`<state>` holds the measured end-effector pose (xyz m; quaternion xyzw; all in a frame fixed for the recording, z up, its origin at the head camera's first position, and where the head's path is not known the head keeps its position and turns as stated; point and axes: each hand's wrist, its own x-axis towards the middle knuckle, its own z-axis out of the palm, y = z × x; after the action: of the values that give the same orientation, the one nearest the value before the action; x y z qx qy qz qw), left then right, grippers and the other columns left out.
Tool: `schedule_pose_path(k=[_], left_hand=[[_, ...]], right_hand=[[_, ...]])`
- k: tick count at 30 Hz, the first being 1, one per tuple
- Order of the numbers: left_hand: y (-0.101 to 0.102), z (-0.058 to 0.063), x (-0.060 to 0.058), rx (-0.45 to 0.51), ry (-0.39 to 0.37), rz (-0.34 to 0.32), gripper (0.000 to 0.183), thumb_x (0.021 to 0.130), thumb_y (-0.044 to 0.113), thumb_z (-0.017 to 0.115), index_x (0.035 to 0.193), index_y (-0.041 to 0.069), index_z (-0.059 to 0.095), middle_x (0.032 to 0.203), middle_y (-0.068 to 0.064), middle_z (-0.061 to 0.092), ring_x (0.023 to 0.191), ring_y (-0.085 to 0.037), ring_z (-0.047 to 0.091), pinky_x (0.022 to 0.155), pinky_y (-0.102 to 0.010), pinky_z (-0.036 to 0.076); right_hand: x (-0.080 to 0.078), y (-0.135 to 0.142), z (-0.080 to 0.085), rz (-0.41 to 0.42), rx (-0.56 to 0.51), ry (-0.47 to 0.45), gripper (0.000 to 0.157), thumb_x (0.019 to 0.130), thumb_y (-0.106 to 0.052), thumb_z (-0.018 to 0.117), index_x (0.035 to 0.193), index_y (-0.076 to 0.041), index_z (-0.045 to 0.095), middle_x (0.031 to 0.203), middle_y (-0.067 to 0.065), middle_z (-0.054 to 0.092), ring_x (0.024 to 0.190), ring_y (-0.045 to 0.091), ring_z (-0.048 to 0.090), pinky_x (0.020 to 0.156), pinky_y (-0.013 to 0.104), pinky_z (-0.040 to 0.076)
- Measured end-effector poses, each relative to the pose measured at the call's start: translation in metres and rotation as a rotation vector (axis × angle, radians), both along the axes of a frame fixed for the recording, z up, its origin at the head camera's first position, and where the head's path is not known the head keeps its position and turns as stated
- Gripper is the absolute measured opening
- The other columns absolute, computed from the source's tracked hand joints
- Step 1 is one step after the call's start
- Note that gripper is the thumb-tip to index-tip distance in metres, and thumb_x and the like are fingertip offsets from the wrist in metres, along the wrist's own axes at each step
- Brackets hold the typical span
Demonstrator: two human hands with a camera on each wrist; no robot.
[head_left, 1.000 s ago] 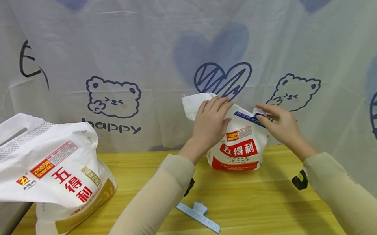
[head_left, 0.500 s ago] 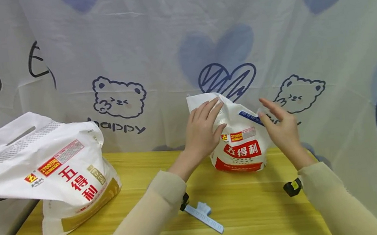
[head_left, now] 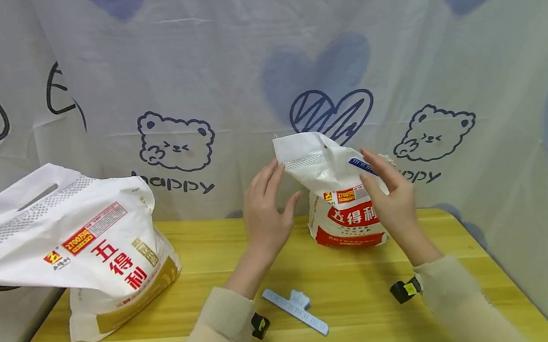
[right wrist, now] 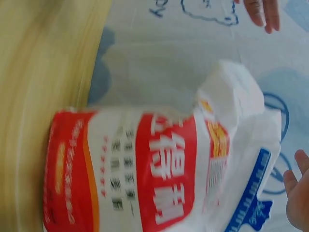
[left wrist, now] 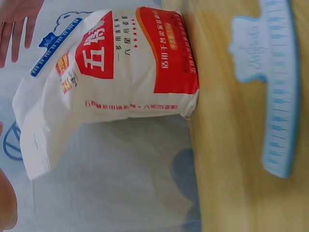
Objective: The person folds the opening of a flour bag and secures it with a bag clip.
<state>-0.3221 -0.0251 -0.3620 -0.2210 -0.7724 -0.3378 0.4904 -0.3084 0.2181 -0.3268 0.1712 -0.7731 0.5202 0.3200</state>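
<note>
A white and red flour bag (head_left: 345, 219) stands on the table near the curtain, its white top flopped over to the left. A dark blue bag clip (left wrist: 55, 46) lies slantwise across the bag's upper part. My left hand (head_left: 266, 209) is left of the bag, fingers extended, fingertips near the folded top. On the other side my right hand (head_left: 393, 201) has its fingers spread and overlaps the bag's right edge in the head view. The right wrist view shows the clip apart from the right hand's fingertips. A light blue bag clip (head_left: 296, 311) lies on the wood in front.
At the left stands a larger white and gold flour bag (head_left: 119, 255) with a handle slot, its top leaning left. A printed curtain (head_left: 227, 56) hangs directly behind the yellow wooden table (head_left: 357, 327). Each wrist wears a small black camera.
My left hand has left the bag's top and moved left and down. My right hand has come off the dark blue clip's end and shifted down and left. The clip stays on the bag.
</note>
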Motion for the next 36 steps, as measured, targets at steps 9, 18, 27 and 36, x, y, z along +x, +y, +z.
schedule_pose_path(k=[9, 18, 27, 36], left_hand=[[-0.032, -0.019, 0.020, 0.080, -0.040, 0.076, 0.062, 0.090, 0.017, 0.082, 0.145, 0.003, 0.058, 0.152, -0.011, 0.055, 0.137, -0.033, 0.051, 0.115, -0.051, 0.041], [-0.062, -0.034, 0.039, 0.141, -0.016, 0.180, 0.060, 0.091, 0.017, 0.079, 0.145, 0.001, 0.057, 0.150, -0.014, 0.056, 0.135, -0.038, 0.053, 0.115, -0.052, 0.040], [-0.097, -0.038, 0.052, 0.221, -0.033, 0.284, 0.058, 0.092, 0.018, 0.077, 0.145, 0.003, 0.058, 0.151, -0.012, 0.057, 0.138, -0.037, 0.051, 0.119, -0.051, 0.036], [-0.130, -0.031, 0.067, 0.356, -0.017, 0.365, 0.056, 0.094, 0.017, 0.075, 0.146, 0.005, 0.058, 0.151, -0.013, 0.056, 0.139, -0.039, 0.049, 0.121, -0.051, 0.031]], right_hand=[[0.009, -0.032, -0.019, 0.160, -0.067, 0.030, 0.041, 0.103, -0.005, 0.063, 0.144, -0.010, 0.063, 0.148, 0.001, 0.060, 0.139, 0.018, 0.054, 0.116, 0.036, 0.044], [0.011, -0.066, -0.046, 0.253, -0.050, 0.056, 0.042, 0.098, 0.002, 0.067, 0.140, -0.005, 0.065, 0.142, 0.009, 0.065, 0.134, 0.023, 0.059, 0.111, 0.029, 0.047], [0.004, -0.098, -0.064, 0.367, -0.005, 0.101, 0.043, 0.096, 0.006, 0.068, 0.138, 0.001, 0.064, 0.142, 0.013, 0.064, 0.131, 0.030, 0.061, 0.105, 0.028, 0.052], [-0.002, -0.131, -0.070, 0.427, -0.002, 0.061, 0.044, 0.095, 0.005, 0.069, 0.138, 0.000, 0.065, 0.142, 0.012, 0.064, 0.131, 0.029, 0.062, 0.106, 0.032, 0.052]])
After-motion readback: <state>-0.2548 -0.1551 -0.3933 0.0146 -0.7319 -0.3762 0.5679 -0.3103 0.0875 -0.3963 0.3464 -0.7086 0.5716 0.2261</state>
